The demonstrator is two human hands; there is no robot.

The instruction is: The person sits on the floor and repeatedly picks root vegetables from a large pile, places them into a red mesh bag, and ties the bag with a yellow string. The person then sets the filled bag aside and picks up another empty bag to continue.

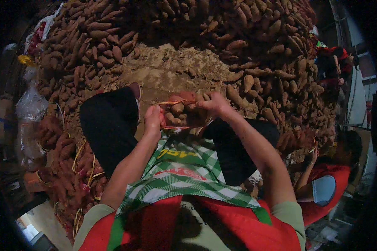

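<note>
Between my knees a red mesh bag [175, 128] is held with its mouth spread wide. Several sweet potatoes [177, 108] lie inside it. My left hand [154, 118] grips the bag's left rim with curled fingers. On the opposite side my right hand [216, 105] has hold of the rim near its upper right corner; the fingertips are partly hidden there. The bag's lower part is out of sight. Just beyond it is bare, soil-covered ground [172, 66].
Loose sweet potatoes are heaped at left [81, 44], and another pile [289, 81] curves around the right. Filled mesh bags [81, 169] tied with yellow string lie at lower left. A person in red [326, 185] sits close by at right; another person [336, 62] is farther back.
</note>
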